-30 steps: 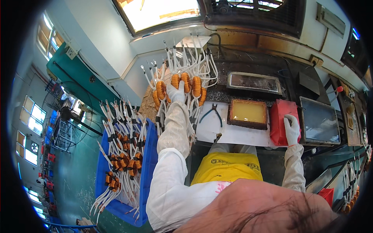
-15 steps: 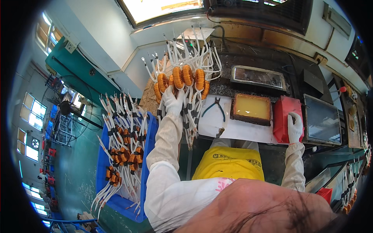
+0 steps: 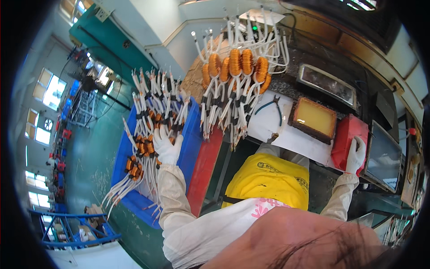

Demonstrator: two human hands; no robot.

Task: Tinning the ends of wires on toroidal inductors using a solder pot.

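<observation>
My left hand (image 3: 166,147), in a white glove, reaches into the blue bin (image 3: 191,130) on the left. Its fingers and thumb are apart over a heap of copper-wound ring coils (image 3: 144,145) with white leads. I see nothing held in it. On the right, my gloved right hand (image 3: 356,156) is closed at the side of a red box (image 3: 344,136), fingers curled over its edge. A row of similar coils (image 3: 235,62) with white leads stands on the bench, beyond the left hand.
Blue-handled pliers (image 3: 278,110) lie on white paper (image 3: 291,140). Beside them sits a square pan of yellowish material (image 3: 314,115). Behind is a metal-rimmed tray (image 3: 327,85); a glass-topped panel (image 3: 384,154) lies right of the red box. A standing fan (image 3: 89,83) is at far left.
My left hand has left the coil row on the bench and come down to the blue bin. The right hand stays at the red box. The whole view has shifted.
</observation>
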